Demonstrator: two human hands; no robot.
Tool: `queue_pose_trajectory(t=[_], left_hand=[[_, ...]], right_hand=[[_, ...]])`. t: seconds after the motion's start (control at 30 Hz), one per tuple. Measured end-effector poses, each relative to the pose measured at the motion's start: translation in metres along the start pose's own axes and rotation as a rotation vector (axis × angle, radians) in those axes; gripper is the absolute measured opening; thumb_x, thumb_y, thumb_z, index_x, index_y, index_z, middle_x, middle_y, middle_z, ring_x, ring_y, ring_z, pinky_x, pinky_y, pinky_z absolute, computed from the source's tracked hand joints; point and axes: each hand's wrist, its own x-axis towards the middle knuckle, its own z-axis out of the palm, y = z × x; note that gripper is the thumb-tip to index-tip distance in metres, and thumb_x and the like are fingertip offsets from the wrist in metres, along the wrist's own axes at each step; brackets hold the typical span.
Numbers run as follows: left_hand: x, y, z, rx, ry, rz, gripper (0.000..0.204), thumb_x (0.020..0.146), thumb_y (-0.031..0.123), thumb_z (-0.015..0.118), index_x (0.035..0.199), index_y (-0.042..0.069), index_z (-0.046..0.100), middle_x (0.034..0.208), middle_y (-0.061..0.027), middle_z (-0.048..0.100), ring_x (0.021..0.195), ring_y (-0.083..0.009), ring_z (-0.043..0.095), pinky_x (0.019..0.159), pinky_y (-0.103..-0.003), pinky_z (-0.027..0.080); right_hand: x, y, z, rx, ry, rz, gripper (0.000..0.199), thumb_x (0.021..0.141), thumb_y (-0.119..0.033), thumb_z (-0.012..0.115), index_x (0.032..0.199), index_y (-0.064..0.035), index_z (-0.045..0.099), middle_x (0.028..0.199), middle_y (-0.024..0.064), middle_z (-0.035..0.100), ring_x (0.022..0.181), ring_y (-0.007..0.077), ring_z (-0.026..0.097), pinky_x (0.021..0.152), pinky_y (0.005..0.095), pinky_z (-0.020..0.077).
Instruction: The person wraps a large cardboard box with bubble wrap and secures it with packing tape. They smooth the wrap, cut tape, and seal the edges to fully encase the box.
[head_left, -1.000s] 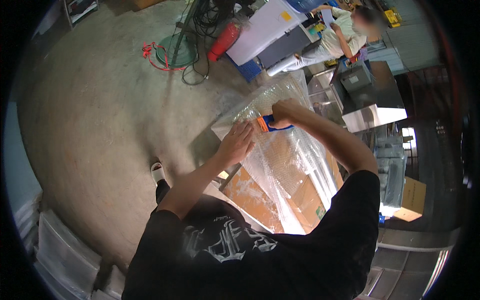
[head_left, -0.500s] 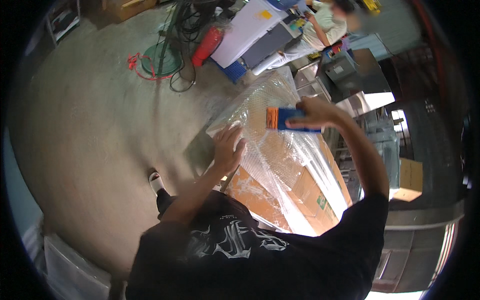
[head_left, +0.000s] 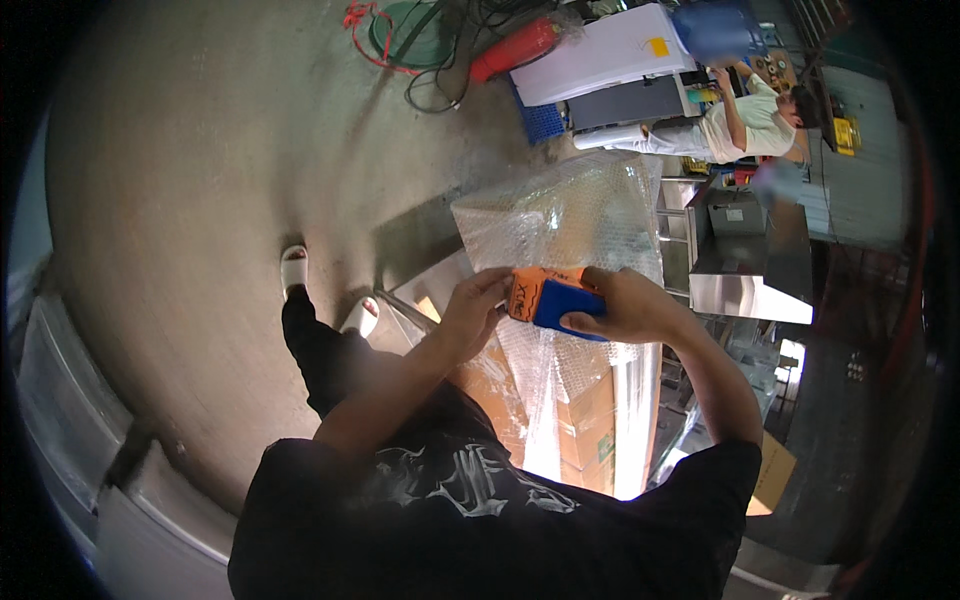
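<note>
A box-shaped blue and orange object [head_left: 568, 306] with black handwriting on its orange part is held in front of me; its exact kind is unclear. My right hand [head_left: 638, 309] grips its blue end, the thumb across the face. At the orange end, my left hand [head_left: 474, 312] is closed with its fingertips pinching the edge. Below and beyond the hands, clear bubble wrap [head_left: 590, 210] covers a large flat-topped load. Brown cardboard [head_left: 588, 432] shows on the load's near side, under shiny film.
A red cylinder [head_left: 515, 48] and a green round item [head_left: 412, 35] with red cord lie on the floor ahead. Another person [head_left: 745, 125] stands at the far right. Metal cabinets [head_left: 750, 255] line the right. Wrapped panels [head_left: 75, 400] stand at the left.
My right hand has brought the blue and orange object nearer to me. My left hand has left the bubble wrap and closed on its orange end. The view has turned.
</note>
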Motion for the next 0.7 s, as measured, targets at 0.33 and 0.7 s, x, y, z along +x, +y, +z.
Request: queue_pose_trajectory(t=[0.33,0.7], left_hand=[[0.044,-0.009,-0.109,0.078,0.461,0.415,0.009,0.101,0.012,0.068,0.103,0.003,0.07,0.09,0.0001,0.066,0.08,-0.0094,0.057,0.075,-0.026,0.048],[0.214,-0.109,-0.177,1.211,1.096,0.914,0.047,0.104,0.021,0.055,0.143,-0.002,0.046,0.116,-0.0192,0.055,0.109,-0.0332,0.053,0.096,-0.047,0.044]], right_hand=[[0.048,-0.039,-0.027,-0.275,-0.087,0.093,0.06,0.089,-0.055,0.071,0.11,0.0017,0.066,0.091,0.0257,0.073,0.086,0.0405,0.074,0.08,0.0481,0.0581],[0.075,0.013,-0.039,-0.475,-0.078,0.224,0.059,0.09,-0.059,0.068,0.107,-0.0029,0.07,0.087,0.0231,0.074,0.083,0.0407,0.074,0.08,0.0505,0.0579]])
